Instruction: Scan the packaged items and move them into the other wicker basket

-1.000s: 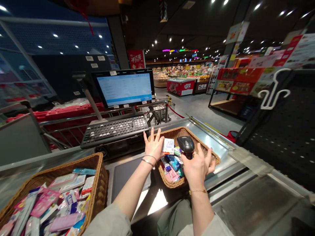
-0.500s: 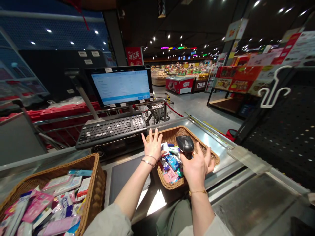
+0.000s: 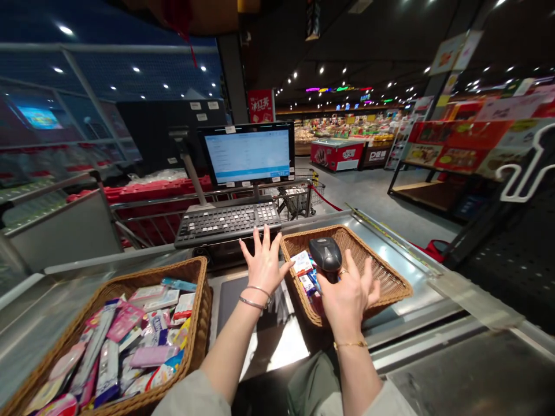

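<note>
A black handheld barcode scanner is in my right hand, its head pointing away from me. The right wicker basket lies beneath that hand, with small colourful packets and a white box at its left end. My left hand is empty, fingers spread, beside this basket's left rim and near the keyboard. At lower left stands a second wicker basket, full of small boxes and wrapped packets.
A monitor with a lit list stands behind the keyboard. The metal counter runs under both baskets. Beyond it are a railing, shopping carts and a red freezer. A white hook rack hangs at right.
The view has turned left, showing more of the left basket. My left hand has moved left, away from the right basket's packets. My right hand still grips the scanner.
</note>
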{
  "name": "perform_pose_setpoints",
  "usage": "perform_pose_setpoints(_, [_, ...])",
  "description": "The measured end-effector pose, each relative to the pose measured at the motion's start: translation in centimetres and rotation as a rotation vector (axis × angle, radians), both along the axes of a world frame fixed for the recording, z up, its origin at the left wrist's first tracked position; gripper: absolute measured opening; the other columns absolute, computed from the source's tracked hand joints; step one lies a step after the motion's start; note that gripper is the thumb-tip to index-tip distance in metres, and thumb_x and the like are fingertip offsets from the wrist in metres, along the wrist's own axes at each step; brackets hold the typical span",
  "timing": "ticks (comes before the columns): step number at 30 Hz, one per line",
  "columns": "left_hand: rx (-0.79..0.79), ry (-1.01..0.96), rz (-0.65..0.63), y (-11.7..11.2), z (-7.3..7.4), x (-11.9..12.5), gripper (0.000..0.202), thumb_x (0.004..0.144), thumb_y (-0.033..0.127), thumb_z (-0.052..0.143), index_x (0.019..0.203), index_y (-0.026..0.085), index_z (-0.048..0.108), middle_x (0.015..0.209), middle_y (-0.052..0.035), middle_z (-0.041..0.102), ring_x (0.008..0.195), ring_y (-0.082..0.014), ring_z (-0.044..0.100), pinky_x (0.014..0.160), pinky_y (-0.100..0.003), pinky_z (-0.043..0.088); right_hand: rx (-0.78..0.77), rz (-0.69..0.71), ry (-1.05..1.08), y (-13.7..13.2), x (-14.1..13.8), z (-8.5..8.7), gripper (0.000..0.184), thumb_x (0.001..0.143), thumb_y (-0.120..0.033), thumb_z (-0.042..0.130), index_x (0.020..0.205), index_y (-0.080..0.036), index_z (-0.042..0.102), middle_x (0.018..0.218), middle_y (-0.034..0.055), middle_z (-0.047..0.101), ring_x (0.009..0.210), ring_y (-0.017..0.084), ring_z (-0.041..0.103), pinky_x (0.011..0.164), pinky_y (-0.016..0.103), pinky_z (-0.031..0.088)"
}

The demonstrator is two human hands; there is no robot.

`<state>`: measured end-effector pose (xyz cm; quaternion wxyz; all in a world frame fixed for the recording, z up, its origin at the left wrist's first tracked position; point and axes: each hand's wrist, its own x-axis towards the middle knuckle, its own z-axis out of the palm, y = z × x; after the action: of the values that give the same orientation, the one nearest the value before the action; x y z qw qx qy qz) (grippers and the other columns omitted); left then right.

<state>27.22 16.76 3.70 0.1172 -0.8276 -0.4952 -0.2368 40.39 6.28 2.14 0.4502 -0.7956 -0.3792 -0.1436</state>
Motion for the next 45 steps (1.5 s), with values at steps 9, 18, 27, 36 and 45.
perform_pose_setpoints(9, [0.013,-0.027,0.126,-1.2,0.5,-5.4,0.077,0.078,0.058,0.064,0.144,0.025,0.043,0.161,-0.0124,0.017,0.148,-0.0406,0.007,0.111,-0.074,0.006,0.039,0.142,-0.078,0.8,-4.8,0.2,0.033,0.079,-0.045,0.06,0.098,-0.02,0.072,0.135,0.0073,0.058,0.14,0.036,0.028,0.109,0.059,0.014])
perform_pose_setpoints(18, [-0.037,-0.034,0.265,-1.5,-0.2,-12.4,0.079,0.077,0.056,0.066,0.144,0.021,0.043,0.161,-0.0174,0.015,0.146,-0.046,0.006,0.11,-0.073,0.012,0.016,0.297,-0.065,2.2,-8.8,-0.5,0.028,0.079,-0.04,0.062,0.098,-0.022,0.072,0.137,0.0066,0.057,0.141,0.037,0.028,0.108,0.061,0.016])
perform_pose_setpoints(27, [-0.069,-0.023,0.358,-1.9,-2.2,-18.2,0.08,0.074,0.053,0.07,0.143,0.02,0.045,0.16,-0.0192,0.016,0.145,-0.0476,0.002,0.111,-0.072,0.011,-0.013,0.444,-0.073,3.4,-12.7,-1.5,0.023,0.077,-0.037,0.062,0.088,-0.019,0.071,0.138,0.0068,0.056,0.141,0.036,0.026,0.109,0.061,0.018])
perform_pose_setpoints(36, [-0.121,-0.03,0.456,-2.6,-2.8,-23.0,0.075,0.076,0.054,0.067,0.141,0.021,0.048,0.16,-0.0185,0.018,0.145,-0.0474,0.004,0.111,-0.072,0.012,-0.036,0.557,-0.087,4.5,-15.4,-2.1,0.018,0.078,-0.035,0.06,0.082,-0.019,0.068,0.139,0.0084,0.055,0.142,0.037,0.025,0.107,0.065,0.018])
perform_pose_setpoints(45, [-0.118,0.041,0.61,-3.6,-3.4,-28.8,0.077,0.077,0.054,0.066,0.143,0.02,0.045,0.16,-0.0193,0.017,0.146,-0.0474,0.002,0.11,-0.072,0.011,-0.052,0.611,-0.094,5.5,-17.1,-2.9,0.017,0.078,-0.035,0.059,0.078,-0.019,0.066,0.138,0.0093,0.056,0.142,0.036,0.024,0.107,0.064,0.018])
